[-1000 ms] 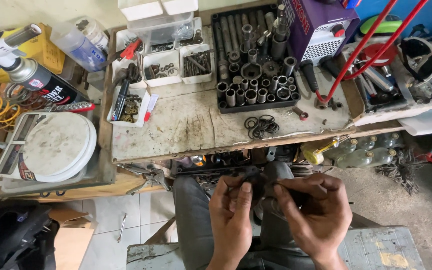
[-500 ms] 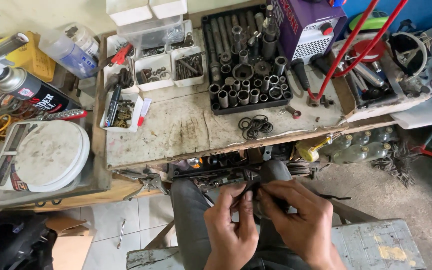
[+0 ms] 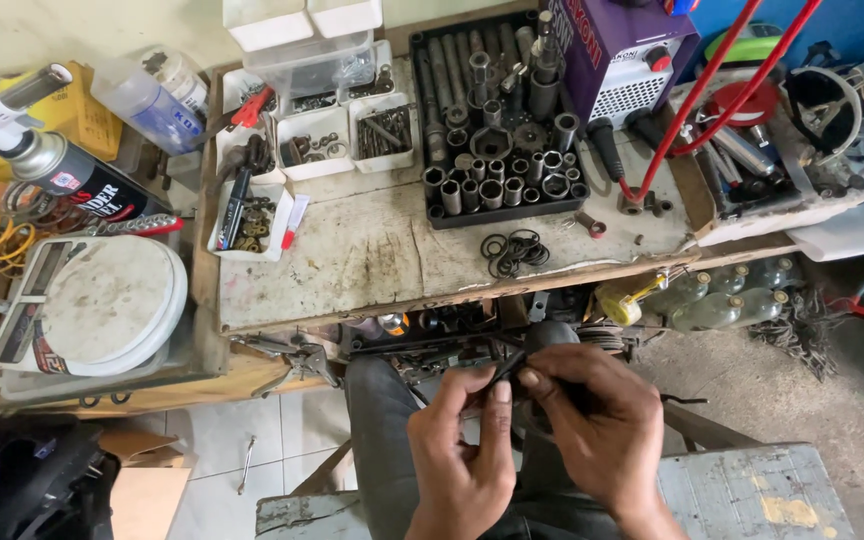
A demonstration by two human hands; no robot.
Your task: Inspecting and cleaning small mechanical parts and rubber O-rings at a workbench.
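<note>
Hands meet over my lap, pinching a small dark part

Fingers of both my hands come together on one little black part (image 3: 508, 366). My left hand (image 3: 462, 455) pinches it with thumb and pointing finger. My right hand (image 3: 597, 425) grips it from the other side, fingers curled round it. It is too small and dark for me to tell just what it is. It sits between my fingertips, above my knees in grey trousers (image 3: 382, 420).

Half a second ago my hands were lower and my fingers were bunched closer. Now they have come up a bit, nearer the front edge of the workbench (image 3: 352, 260), and my left pointing finger stands up straighter.

Past my fingertips, on the bench, lies a small heap of black rubber rings (image 3: 514, 250). It has not moved. Just beyond the rings is the black tray of sockets (image 3: 497, 180), in the same spot as before. Far off past my left hand sits the round white scale (image 3: 102, 300), and beside that the black spray can (image 3: 82, 180). Below the bench edge, near my left hand, pliers (image 3: 297, 360) hang.
</note>
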